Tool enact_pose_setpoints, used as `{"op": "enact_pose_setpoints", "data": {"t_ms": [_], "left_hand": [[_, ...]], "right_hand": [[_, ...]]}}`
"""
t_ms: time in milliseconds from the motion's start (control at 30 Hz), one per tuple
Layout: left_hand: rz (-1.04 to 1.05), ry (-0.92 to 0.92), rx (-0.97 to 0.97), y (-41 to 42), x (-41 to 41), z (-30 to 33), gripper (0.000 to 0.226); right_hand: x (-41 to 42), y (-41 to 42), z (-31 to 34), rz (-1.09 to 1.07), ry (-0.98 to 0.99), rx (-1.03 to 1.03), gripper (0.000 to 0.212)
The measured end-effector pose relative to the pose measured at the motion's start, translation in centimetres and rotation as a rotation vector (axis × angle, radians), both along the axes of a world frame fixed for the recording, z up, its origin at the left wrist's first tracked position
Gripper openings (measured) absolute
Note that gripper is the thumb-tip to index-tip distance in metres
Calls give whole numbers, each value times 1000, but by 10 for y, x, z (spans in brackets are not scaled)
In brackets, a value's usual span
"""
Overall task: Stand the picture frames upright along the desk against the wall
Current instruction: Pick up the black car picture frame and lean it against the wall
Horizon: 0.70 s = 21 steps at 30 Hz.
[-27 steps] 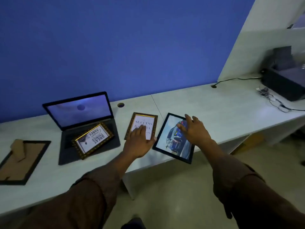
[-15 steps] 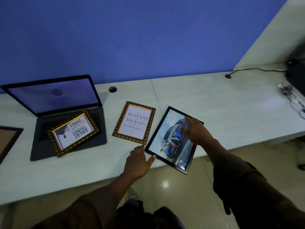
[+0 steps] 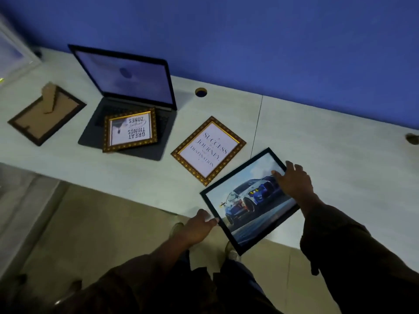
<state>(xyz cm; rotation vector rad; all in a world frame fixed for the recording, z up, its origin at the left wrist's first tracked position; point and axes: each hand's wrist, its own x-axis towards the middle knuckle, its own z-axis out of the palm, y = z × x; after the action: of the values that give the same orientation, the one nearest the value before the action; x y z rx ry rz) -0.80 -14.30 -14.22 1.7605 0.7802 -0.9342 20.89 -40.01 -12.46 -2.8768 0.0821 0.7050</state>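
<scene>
A black-framed car picture (image 3: 247,205) lies flat, its near corner hanging over the desk's front edge. My left hand (image 3: 197,227) pinches its near-left edge from off the desk. My right hand (image 3: 292,180) rests on its far-right corner, fingers spread over the glass. A gold frame reading "Success is a journey" (image 3: 208,150) lies flat just left of it. Another gold frame, "Great things" (image 3: 130,130), lies on the laptop keyboard. A dark frame (image 3: 45,114) lies face down at far left, its cardboard stand sticking up.
An open laptop (image 3: 127,82) sits left of centre on the pale desk (image 3: 328,141), screen toward me. The blue wall (image 3: 249,41) runs behind the desk. Cable holes (image 3: 201,92) are cut near the back edge. Tiled floor and my feet show below.
My left hand left the "Success" frame and came to the car picture's near-left edge. The car picture slid toward me, past the desk edge. My view swung left and tilted down.
</scene>
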Motion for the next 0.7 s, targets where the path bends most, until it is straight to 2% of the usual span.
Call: {"op": "enact_pose_setpoints", "data": {"t_ms": [167, 333, 433, 600, 633, 700], "left_hand": [[298, -34, -44, -56, -7, -14, 83], [607, -35, -147, -91, 6, 12, 66], [774, -9, -211, -98, 12, 13, 79], [978, -13, -311, -96, 7, 17, 97], [1021, -38, -311, -93, 5, 22, 95], [1113, -110, -290, -83, 5, 30, 77]], "right_hand": [[16, -30, -11, -42, 111, 57, 74], [27, -33, -13, -31, 146, 97, 76], [33, -25, -12, -77, 205, 91, 86], [32, 13, 14, -169, 81, 265, 87], [30, 23, 22, -168, 63, 304, 86], [27, 43, 34, -168, 38, 378, 78]]}}
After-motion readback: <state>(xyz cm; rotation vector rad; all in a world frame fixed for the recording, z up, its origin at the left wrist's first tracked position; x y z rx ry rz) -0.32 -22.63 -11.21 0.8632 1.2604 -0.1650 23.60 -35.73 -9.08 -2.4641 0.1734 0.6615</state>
